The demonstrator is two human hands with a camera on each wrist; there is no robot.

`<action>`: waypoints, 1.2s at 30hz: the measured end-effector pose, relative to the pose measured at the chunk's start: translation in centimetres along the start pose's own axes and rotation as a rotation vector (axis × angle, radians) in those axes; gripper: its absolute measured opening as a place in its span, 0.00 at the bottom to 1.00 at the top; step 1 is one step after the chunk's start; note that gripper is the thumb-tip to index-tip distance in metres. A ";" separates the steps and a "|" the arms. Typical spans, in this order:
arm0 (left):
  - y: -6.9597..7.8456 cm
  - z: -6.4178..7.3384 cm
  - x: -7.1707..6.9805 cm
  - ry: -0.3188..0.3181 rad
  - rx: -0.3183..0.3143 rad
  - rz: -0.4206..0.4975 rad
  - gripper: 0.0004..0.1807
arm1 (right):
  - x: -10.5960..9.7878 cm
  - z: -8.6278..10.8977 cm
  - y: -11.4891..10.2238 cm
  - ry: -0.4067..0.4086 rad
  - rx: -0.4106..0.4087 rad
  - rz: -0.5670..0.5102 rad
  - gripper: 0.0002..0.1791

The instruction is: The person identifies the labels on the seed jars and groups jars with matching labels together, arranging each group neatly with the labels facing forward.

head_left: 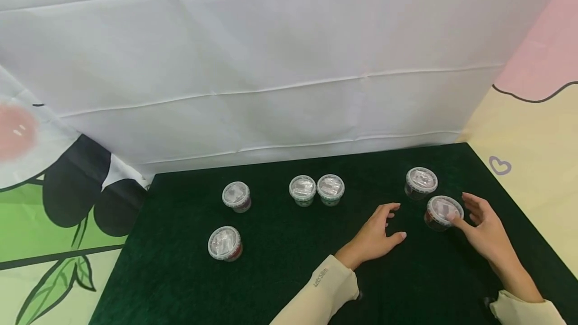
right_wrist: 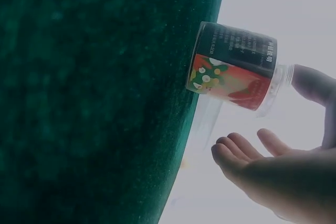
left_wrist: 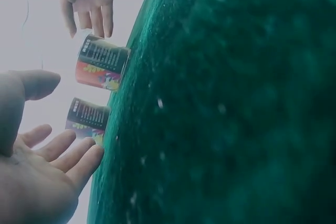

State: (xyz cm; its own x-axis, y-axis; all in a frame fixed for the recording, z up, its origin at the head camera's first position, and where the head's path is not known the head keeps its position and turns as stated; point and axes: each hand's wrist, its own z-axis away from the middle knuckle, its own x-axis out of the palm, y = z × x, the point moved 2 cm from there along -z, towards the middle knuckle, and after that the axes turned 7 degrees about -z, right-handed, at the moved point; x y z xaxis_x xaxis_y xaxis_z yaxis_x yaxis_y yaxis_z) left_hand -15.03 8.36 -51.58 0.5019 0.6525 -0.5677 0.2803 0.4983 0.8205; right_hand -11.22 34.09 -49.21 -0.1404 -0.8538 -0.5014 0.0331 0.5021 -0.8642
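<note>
Toward the right of the table in the head view, my right hand (head_left: 485,227) is spread beside a small round tub (head_left: 444,209) with a clear lid. Its thumb lies over or against the lid's edge; the fingers stand apart from the tub on the far side. The right wrist view shows that tub (right_wrist: 231,66) upright, with a red and dark printed label. To the left of it my left hand (head_left: 371,237) hovers, fingers extended and holding nothing. A second tub (head_left: 421,183) stands just behind the first. Both appear beyond my left hand (left_wrist: 47,166) in the left wrist view.
Two lidded tubs, one on the left (head_left: 302,189) and one on the right (head_left: 331,188), stand side by side near the back middle. Two more, a rear tub (head_left: 237,196) and a front tub (head_left: 225,243), stand at left. A white cloth (head_left: 289,114) hangs behind the dark green table (head_left: 180,290).
</note>
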 end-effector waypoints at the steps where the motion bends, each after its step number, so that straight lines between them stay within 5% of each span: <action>1: 0.1 -0.1 0.1 -0.003 -0.001 0.007 0.35 | 0.0 0.0 0.0 -0.007 0.004 -0.002 0.37; 18: 0.9 -2.0 1.7 -0.058 -0.021 0.129 0.38 | 1.0 -0.1 -0.1 -0.125 0.028 -0.056 0.44; 36: 2.9 -3.7 3.6 -0.148 -0.056 0.230 0.41 | 0.9 0.5 0.4 -0.097 0.012 -0.036 0.40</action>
State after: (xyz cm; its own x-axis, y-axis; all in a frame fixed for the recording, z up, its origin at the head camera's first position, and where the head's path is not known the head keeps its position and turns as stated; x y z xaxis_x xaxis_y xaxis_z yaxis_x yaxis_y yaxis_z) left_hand -15.41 14.24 -51.50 0.6626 0.6637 -0.3472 0.1014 0.3797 0.9195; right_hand -10.88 33.48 -50.00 -0.0451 -0.8810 -0.4709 0.0419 0.4693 -0.8821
